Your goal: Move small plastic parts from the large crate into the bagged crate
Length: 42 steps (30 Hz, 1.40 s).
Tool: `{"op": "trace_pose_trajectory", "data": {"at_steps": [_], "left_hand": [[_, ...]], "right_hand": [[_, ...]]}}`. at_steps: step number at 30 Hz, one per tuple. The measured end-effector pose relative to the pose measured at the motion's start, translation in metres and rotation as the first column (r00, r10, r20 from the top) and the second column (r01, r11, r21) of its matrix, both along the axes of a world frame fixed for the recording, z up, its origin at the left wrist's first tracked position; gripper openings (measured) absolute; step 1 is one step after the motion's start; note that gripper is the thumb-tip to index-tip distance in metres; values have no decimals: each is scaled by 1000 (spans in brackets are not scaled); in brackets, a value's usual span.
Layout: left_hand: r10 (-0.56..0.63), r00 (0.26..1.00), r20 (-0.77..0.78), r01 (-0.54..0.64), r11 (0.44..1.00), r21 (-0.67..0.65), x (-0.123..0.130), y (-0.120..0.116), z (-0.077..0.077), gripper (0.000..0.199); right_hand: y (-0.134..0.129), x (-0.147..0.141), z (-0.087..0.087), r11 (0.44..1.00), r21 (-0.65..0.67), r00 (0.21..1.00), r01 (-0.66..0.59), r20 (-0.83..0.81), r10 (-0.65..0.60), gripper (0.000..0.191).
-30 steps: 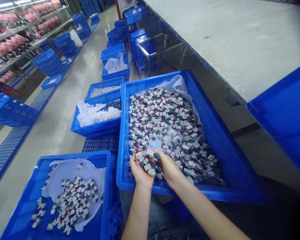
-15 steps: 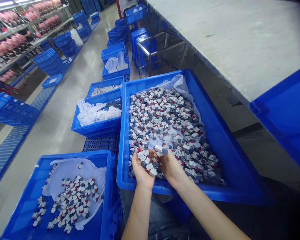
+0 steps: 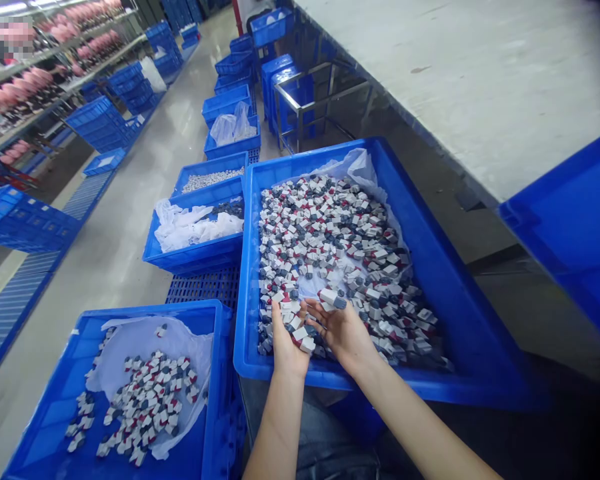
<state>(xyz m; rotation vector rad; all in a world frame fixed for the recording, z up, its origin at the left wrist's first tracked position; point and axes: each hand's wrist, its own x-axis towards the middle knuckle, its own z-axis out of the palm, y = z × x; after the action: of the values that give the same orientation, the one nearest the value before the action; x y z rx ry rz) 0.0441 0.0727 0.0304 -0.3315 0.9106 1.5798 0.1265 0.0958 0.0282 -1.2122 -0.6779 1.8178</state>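
- I see my left hand [image 3: 286, 340] cupped at the near edge of the big blue crate [image 3: 445, 280], fingers curled around a handful of small white, grey and red parts [image 3: 300, 333].
- My right hand [image 3: 343, 330] pinches one part [image 3: 331, 297] between thumb and fingers, just above the pile [image 3: 340, 247].
- A second crate [image 3: 215, 373] at lower left holds more parts.
- No lettering is legible, as far as I can tell.

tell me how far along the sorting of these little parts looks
Done: a small batch lies in the lower-left crate. In hand: the left hand cups several pieces, and the right hand holds one piece. Left: the big crate is mostly full, so most remains.
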Motion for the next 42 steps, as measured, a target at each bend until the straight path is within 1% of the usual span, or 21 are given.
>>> {"op": "trace_pose_trajectory", "data": {"at_steps": [3, 5, 8, 10, 11, 12, 14, 16, 17, 19, 21, 22, 23, 25, 28, 30, 32, 34, 36, 39, 42], "left_hand": [[-11, 1000, -16, 10, 1000, -24, 0, 1, -3, 25], [-23, 1000, -18, 23, 999, -28, 1, 1, -4, 28], [-47, 999, 1, 47, 999, -9, 0, 0, -3, 32], [-62, 998, 21, 62, 998, 1, -1, -1, -1, 32], [-68, 997, 31, 68, 998, 2, -2, -1, 0, 31], [-73, 997, 38, 73, 997, 1, -2, -2, 1, 30], [-85, 995, 42, 86, 996, -3, -1, -3, 3, 30], [-113, 993, 38, 113, 994, -5, 0, -3, 3, 30], [-135, 990, 34, 135, 991, -5, 1, -3, 3, 30], [-182, 983, 25, 182, 983, 1, 4, -3, 2, 30], [-215, 977, 10, 214, 977, 10, 5, -2, 0, 30], [-222, 975, -1, 222, 975, 13, 6, -2, -1, 29], [-225, 974, -12, 225, 974, 15, 6, -1, -1, 29], [-229, 973, -32, 229, 973, 21, 6, -1, -1, 27], [-235, 971, -50, 238, 970, 44, 6, -1, 1, 24], [-247, 968, -52, 250, 966, 65, 5, -2, 4, 26], [-267, 963, -42, 269, 959, 86, 5, -4, 7, 33], [-285, 958, -24, 286, 952, 109, 5, -5, 11, 40], [-292, 956, -8, 291, 947, 134, 4, -6, 12, 41], [-291, 957, 1, 287, 945, 158, 4, -7, 12, 41], [-293, 956, 2, 289, 943, 165, 5, -7, 8, 43]], "right_hand": [[-4, -1, 1, 994, 109, 994, -32, 106, 20, 34], [-7, -2, 3, 974, 212, 978, -79, 207, 34, 28], [-13, -1, 7, 902, 384, 933, -197, 355, 52, 18], [-15, -1, 9, 846, 463, 903, -264, 427, 48, 17], [-15, 0, 9, 827, 486, 890, -282, 454, 37, 18], [-15, 0, 9, 816, 501, 880, -288, 475, 19, 20], [-12, 1, 11, 809, 515, 862, -283, 506, -20, 32], [-5, 1, 15, 806, 514, 852, -293, 524, -24, 41], [0, 2, 17, 800, 509, 850, -317, 527, 1, 44], [10, 2, 24, 783, 487, 850, -387, 518, 98, 43], [19, 3, 28, 779, 448, 851, -439, 486, 200, 36], [22, 2, 30, 789, 425, 856, -444, 463, 232, 32], [24, 2, 30, 810, 398, 866, -430, 435, 246, 29], [24, 1, 27, 873, 331, 901, -358, 368, 230, 27], [20, -1, 19, 959, 212, 958, -190, 253, 134, 32], [16, -3, 14, 985, 154, 981, -76, 186, 47, 34], [12, -6, 10, 992, 125, 990, 23, 137, -41, 32], [10, -10, 7, 987, 116, 988, 112, 97, -124, 28], [9, -17, 5, 975, 109, 978, 192, 57, -199, 26], [8, -24, 1, 962, 69, 964, 265, -2, -265, 27], [10, -27, -3, 955, -12, 954, 295, -42, -296, 32]]}}
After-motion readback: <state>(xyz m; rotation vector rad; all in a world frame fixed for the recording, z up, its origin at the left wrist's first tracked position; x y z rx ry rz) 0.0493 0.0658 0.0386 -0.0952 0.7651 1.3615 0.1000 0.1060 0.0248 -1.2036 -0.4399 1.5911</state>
